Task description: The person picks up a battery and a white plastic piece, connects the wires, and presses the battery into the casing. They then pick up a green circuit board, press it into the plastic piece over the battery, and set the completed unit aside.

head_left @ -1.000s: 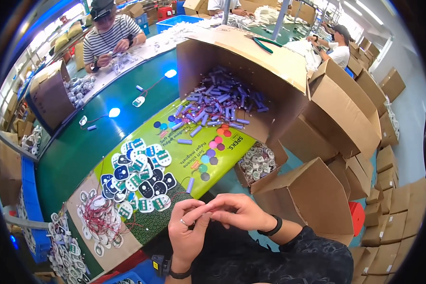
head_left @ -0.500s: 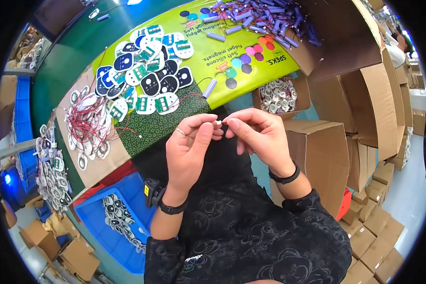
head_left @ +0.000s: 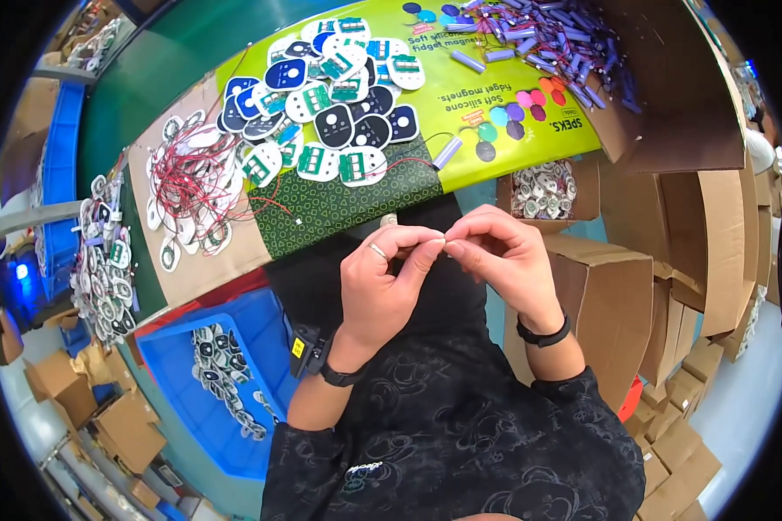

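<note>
My left hand [head_left: 382, 276] and my right hand [head_left: 504, 260] meet above my lap, just off the table's near edge. Both are closed in a fingertip pinch, tip against tip. Between them shows only a speck of a small white plug [head_left: 444, 241]; the red wire seen at it a moment earlier is hidden by the fingers. A pale piece [head_left: 389, 220] peeks out behind my left fingers, too covered to name. Ahead lies a pile of rounded white and dark-blue panels with green circuit boards [head_left: 311, 102]. A purple cylindrical battery [head_left: 447, 153] on a red wire lies beside it.
Several purple batteries [head_left: 573, 52] are heaped at the back right. White discs with red wires [head_left: 191, 187] lie on cardboard at the left. A blue bin [head_left: 169, 356] with panels stands below left. Cardboard boxes [head_left: 608, 300] line the right; one holds white discs [head_left: 543, 189].
The view has shifted, so the table sits farther right in the picture. My fingertips have closed together over the white plug, which showed between them earlier.
</note>
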### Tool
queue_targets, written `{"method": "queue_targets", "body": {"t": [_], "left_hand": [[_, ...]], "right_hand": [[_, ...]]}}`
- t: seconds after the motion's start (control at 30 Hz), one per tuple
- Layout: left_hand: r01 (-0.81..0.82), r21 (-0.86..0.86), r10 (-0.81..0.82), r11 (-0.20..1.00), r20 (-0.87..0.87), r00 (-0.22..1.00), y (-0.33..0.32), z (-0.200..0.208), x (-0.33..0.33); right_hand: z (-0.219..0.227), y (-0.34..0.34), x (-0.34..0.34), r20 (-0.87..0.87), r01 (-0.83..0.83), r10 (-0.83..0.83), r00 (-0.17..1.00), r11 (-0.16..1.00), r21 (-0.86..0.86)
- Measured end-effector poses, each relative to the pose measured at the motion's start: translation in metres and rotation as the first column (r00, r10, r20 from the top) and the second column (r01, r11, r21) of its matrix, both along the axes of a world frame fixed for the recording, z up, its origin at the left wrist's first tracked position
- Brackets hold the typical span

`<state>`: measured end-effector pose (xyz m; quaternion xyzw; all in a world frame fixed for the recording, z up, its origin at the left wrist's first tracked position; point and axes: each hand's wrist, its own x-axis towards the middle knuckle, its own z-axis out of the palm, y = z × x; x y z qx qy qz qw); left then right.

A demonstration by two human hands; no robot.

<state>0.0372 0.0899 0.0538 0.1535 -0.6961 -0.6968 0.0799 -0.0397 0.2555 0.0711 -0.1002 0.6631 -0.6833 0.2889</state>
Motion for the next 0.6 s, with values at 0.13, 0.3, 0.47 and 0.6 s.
{"method": "queue_targets", "body": {"t": [0.13,0.3,0.47,0.6], "left_hand": [[-0.044,-0.225,0.008,0.973,-0.159,0.987,-0.016,-0.003,-0.016],[-0.298,-0.838,0.156,0.457,-0.255,0.954,-0.058,-0.013,-0.043],[-0.142,-0.906,0.071,0.400,-0.124,0.990,-0.068,-0.029,-0.043],[-0.262,-0.896,-0.003,0.357,-0.282,0.960,-0.063,-0.022,-0.043]], "right_hand": [[-0.008,-0.007,-0.008,-0.195,-0.010,0.017,0.981,0.999,0.037],[-0.003,-0.009,-0.015,-0.437,0.050,0.010,0.899,0.991,0.127],[-0.009,-0.011,-0.024,-0.541,0.088,0.014,0.841,0.983,0.162],[-0.022,-0.019,-0.050,-0.743,0.228,0.006,0.669,0.950,0.213]]}}
